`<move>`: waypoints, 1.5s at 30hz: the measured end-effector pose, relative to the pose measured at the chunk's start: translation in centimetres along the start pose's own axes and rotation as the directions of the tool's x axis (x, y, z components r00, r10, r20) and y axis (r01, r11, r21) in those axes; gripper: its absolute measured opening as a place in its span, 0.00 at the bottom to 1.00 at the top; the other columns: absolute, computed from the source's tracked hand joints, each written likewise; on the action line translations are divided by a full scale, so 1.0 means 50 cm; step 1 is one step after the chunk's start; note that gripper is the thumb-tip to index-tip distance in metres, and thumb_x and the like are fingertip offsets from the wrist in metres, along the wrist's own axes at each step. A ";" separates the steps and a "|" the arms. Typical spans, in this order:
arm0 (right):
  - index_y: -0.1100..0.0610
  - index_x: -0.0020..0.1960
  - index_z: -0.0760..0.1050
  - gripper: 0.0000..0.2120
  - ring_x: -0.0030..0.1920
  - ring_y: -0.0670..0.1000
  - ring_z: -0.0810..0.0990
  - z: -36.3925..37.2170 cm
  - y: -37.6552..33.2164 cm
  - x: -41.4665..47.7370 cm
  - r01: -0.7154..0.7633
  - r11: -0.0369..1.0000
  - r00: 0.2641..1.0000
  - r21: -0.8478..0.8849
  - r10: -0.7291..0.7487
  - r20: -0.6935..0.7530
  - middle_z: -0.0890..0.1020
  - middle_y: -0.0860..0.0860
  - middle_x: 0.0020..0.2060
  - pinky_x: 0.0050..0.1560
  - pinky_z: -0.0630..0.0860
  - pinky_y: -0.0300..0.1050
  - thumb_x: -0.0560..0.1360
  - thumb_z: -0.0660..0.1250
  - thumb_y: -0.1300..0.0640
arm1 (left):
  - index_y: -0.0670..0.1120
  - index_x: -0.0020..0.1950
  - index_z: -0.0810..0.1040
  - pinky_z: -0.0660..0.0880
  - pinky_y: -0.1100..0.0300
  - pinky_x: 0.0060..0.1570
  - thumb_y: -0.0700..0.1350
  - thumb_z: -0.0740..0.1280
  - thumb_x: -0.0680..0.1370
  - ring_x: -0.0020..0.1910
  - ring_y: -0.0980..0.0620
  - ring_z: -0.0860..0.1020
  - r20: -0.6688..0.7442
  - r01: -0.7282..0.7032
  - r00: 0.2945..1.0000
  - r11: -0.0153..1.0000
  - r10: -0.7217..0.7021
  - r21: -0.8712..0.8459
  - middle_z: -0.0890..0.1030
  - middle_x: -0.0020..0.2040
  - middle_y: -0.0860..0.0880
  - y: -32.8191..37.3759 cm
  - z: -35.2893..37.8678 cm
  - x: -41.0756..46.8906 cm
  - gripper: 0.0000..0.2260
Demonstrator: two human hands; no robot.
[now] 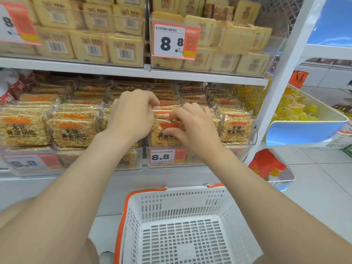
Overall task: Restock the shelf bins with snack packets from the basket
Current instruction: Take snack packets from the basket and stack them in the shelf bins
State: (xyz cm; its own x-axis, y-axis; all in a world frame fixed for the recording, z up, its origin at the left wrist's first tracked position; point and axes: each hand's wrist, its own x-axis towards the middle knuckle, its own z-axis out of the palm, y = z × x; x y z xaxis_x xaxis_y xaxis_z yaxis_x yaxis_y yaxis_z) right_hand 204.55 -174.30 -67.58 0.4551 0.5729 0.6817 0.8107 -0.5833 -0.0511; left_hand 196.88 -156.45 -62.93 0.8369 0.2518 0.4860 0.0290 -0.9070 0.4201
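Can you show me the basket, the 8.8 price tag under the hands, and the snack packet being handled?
basket (182, 203): head view, white back wall.
8.8 price tag (167, 156): head view, printed digits.
snack packet (159, 139): head view, front face, lower left.

basket (182, 199) near rim cut by bottom edge | lower-left price tag (28, 162) blurred | right hand (194, 128) covers packet (162, 136) print

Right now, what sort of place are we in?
Most likely a shop's snack aisle: clear shelf bins stacked with sealed packets, price tags reading 8.8 on the bin fronts, and a white shopping basket with orange handles.
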 end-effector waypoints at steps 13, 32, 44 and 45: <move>0.58 0.67 0.79 0.20 0.71 0.58 0.73 -0.026 0.006 -0.045 -0.112 0.993 0.981 0.026 0.114 -0.156 0.78 0.55 0.68 0.71 0.69 0.56 0.78 0.61 0.61 | 0.41 0.76 0.72 0.62 0.44 0.77 0.38 0.64 0.80 0.76 0.40 0.67 0.069 -0.228 0.973 0.952 0.219 0.205 0.72 0.76 0.41 0.050 0.064 -0.060 0.23; 0.44 0.70 0.77 0.27 0.73 0.55 0.70 -0.010 0.196 -0.049 -0.544 0.812 0.834 -0.212 0.550 -0.034 0.79 0.48 0.67 0.79 0.51 0.64 0.81 0.52 0.33 | 0.48 0.80 0.65 0.65 0.38 0.72 0.69 0.45 0.84 0.73 0.36 0.70 0.095 -0.139 0.990 0.866 0.107 0.480 0.74 0.75 0.41 0.082 0.182 -0.025 0.34; 0.52 0.47 0.78 0.04 0.50 0.53 0.75 -0.088 0.107 -0.099 -0.452 0.889 0.863 0.073 0.457 -0.215 0.78 0.49 0.45 0.51 0.72 0.54 0.73 0.66 0.55 | 0.47 0.56 0.77 0.72 0.45 0.56 0.54 0.64 0.82 0.54 0.42 0.75 -0.136 -0.305 0.924 0.902 0.358 0.305 0.77 0.52 0.46 0.104 0.127 -0.104 0.11; 0.52 0.47 0.79 0.05 0.49 0.53 0.76 -0.086 0.093 -0.112 -0.386 0.922 0.919 0.017 0.386 -0.079 0.78 0.48 0.44 0.51 0.72 0.54 0.72 0.67 0.56 | 0.49 0.48 0.75 0.71 0.49 0.45 0.52 0.65 0.81 0.46 0.44 0.77 -0.090 -0.293 0.942 0.923 0.323 0.248 0.77 0.45 0.49 0.113 0.123 -0.117 0.08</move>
State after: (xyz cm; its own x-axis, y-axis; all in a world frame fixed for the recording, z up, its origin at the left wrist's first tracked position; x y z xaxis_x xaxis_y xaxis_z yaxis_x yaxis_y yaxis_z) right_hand 204.18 -182.70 -68.49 0.7023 0.2558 0.6644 0.5783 -0.7493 -0.3227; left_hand 195.50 -165.12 -68.13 0.7486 -0.0258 0.6625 -0.0834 -0.9950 0.0556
